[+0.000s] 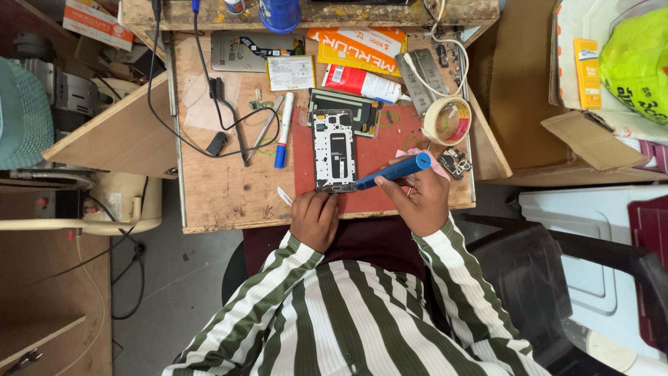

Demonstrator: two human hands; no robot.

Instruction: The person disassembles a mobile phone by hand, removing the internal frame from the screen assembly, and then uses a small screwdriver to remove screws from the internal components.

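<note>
**Phone With Its Back Off, Screwdriver at the Bottom Edge**

Striped sleeves [362, 313] in green and white sit closest to the camera, and both hands reach out from them to a small wooden table [209, 202].

Off to the left on the wood lie a black cable [182, 132] and a white marker with a blue cap [282, 139]. Nobody is touching them.

Next comes the left hand [316, 219]. Its fingers are curled and press on the bottom end of the phone [333, 150], keeping it in place. The phone lies face down on a red mat [379, 150], and its back cover is already off, so the white inside frame shows.

To the right, the right hand [419, 202] is closed around a blue screwdriver [393, 170]. The tip points at the phone's lower right corner. Whether it touches a screw is too small to tell.

Further right sit a roll of tape [447, 120] and a small loose phone part [454, 163].

So the opening part looks done, and the work on the frame looks like it is underway, not finished.
</note>
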